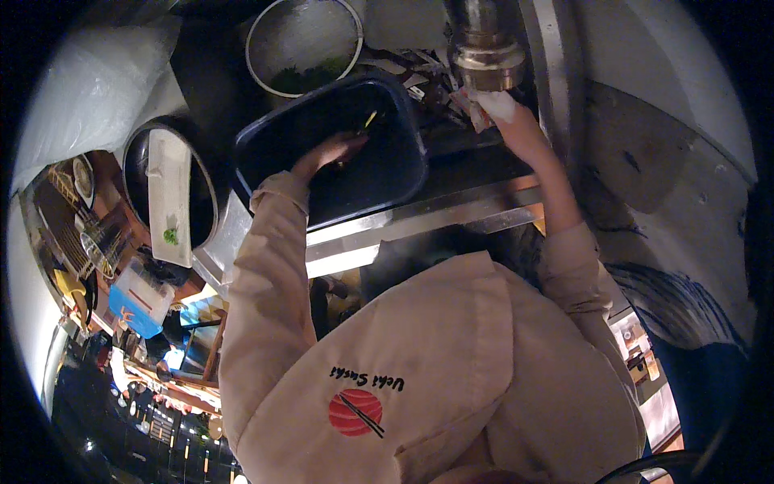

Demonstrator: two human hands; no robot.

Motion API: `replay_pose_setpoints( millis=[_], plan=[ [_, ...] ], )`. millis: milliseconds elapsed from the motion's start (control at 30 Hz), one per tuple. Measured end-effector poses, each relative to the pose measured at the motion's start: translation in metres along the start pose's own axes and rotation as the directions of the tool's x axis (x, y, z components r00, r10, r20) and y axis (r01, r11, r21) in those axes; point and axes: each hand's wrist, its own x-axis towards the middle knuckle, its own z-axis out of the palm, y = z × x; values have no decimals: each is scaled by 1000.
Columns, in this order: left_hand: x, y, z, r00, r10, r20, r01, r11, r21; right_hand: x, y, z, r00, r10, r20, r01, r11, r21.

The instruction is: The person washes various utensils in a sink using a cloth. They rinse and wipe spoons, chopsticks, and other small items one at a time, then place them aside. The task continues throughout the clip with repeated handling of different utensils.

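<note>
My left hand (338, 150) reaches down inside a dark blue rectangular tub (332, 209). A thin yellow item (370, 120) shows at its fingertips; the dim light hides whether the fingers grip it. To the right, my right hand (519, 121) is closed around a crumpled white and red piece (474, 109), perhaps paper or cloth. It is just below a shiny brass-coloured metal fitting (488, 60). Several flat, pale and dark pieces (417, 78) lie jumbled between the tub and that hand, too dim to identify.
Behind the tub stands a round pale-rimmed container (302, 36) with green leaves (308, 75) inside. At left, a long white plate (170, 199) with a green sprig (171, 236) rests across a round dark vessel (139, 199). A metal edge (423, 209) runs before me. A blue-and-clear box (139, 299) sits lower left.
</note>
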Motion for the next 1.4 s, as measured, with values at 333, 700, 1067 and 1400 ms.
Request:
replay_pose_setpoints(
  millis=[333,700,1067,1400],
  plan=[
    [-33,57,-8,961,161,223,13,784,-621,-4,-6,10,981,-195,19,195,981,-9],
    [98,-75,-56,813,382,-440,77,678,731,-13,13,7,966,212,150,-223,973,59],
    [97,-105,-45,860,326,-393,68,691,720,-6,20,10,995,60,74,-62,998,29],
    [97,-81,-23,857,418,-301,-60,662,747,-1,15,20,982,143,122,-149,988,42]
  ],
)
